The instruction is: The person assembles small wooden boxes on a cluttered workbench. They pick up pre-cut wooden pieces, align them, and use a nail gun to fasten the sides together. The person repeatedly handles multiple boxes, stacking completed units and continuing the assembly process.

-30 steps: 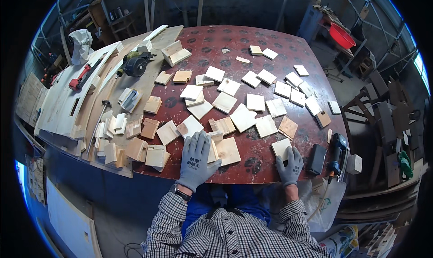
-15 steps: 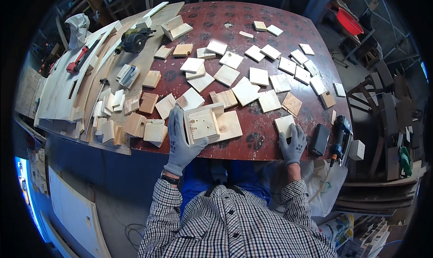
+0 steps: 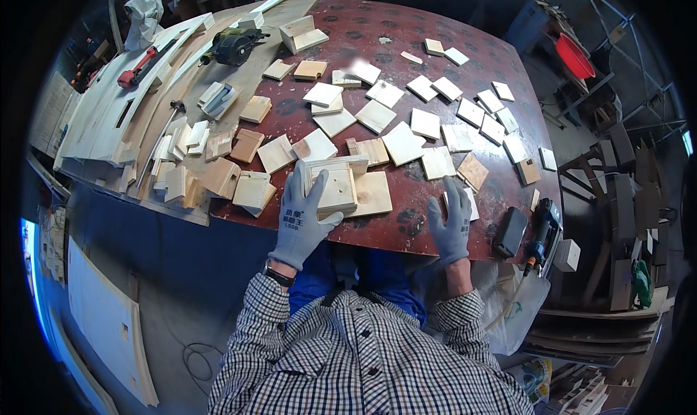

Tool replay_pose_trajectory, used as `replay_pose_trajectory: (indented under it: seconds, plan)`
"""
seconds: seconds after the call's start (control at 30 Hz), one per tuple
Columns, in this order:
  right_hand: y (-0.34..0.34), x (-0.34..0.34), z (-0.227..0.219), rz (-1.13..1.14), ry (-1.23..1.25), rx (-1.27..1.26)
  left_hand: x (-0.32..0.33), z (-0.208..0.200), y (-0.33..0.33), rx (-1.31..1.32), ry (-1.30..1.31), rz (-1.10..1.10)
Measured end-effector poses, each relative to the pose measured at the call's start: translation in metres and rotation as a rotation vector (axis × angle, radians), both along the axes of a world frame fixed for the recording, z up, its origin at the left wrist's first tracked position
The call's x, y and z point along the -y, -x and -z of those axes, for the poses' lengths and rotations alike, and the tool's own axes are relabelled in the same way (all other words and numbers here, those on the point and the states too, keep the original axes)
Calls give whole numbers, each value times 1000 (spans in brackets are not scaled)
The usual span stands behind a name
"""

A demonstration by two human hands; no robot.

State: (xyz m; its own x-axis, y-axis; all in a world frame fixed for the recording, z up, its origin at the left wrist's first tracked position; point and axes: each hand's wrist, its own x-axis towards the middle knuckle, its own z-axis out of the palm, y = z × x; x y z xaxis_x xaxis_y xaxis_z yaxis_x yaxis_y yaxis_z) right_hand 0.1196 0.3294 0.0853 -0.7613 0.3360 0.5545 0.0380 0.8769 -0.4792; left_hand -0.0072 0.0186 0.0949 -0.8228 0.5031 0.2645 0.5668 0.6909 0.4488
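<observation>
My left hand [image 3: 300, 218], in a grey work glove, has its fingers spread along the left side of a wooden stack [image 3: 337, 191] at the table's near edge. Its thumb lies by the stack's front. A flat pale wooden piece [image 3: 374, 194] sits at the stack's right side. My right hand [image 3: 451, 223], also gloved, hovers with thumb and fingers apart. Partly behind it lies a small wooden square [image 3: 473, 206]; I cannot tell whether they touch. Many more wooden squares [image 3: 403, 144] lie loose over the dark red table [image 3: 428, 230].
Near the right edge are a dark case [image 3: 512, 232] and a blue-black power tool [image 3: 544, 230]. Boards [image 3: 156, 88] cover the left side, with a red tool [image 3: 138, 70], a dark power tool [image 3: 236, 46] and a hammer [image 3: 174, 109]. Wood blocks [image 3: 219, 177] stand at the front left.
My right hand has moved left and off the near wooden square, its fingers now free. My left hand has spread its fingers more across the stack. The whole view has shifted a little.
</observation>
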Motion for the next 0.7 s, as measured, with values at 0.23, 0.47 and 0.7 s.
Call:
replay_pose_trajectory:
  seconds: [0.23, 0.47, 0.7]
  plan:
    - [51, 75, 9, -378, 107, 310, -16, -1, 7, 155, 69, 16]
    - [56, 101, 42, -485, 136, 286, -15, 1, 8, 136, 84, 39]
    - [54, 105, 50, -449, 144, 226, -15, 3, 8, 91, 101, 46]
